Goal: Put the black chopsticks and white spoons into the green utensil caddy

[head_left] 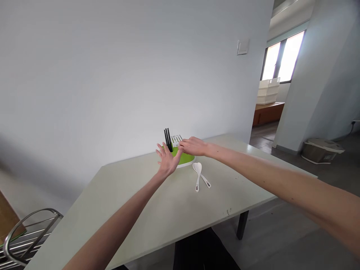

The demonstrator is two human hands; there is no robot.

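Observation:
A green and white utensil holder (187, 159) sits on the table near the wall. Several black chopsticks (168, 138) stand upright in its left side, and a white slotted piece (176, 139) shows behind my hands. My left hand (168, 161) is at the holder's front left, fingers spread and thumb reaching toward my other hand. At the holder's right side my right hand (194, 146) has its fingers curled together, close to the slotted piece and the left thumb; what they hold, if anything, is hidden. Two white spoons (198, 174) lie crossed just in front of the holder.
The pale table (135, 195) meets a plain wall behind. A metal-framed rack or chair (30, 232) stands at lower left. On the right, a lidded bin (322, 151) sits on the floor, and stacked white crates (267, 91) rest by a window.

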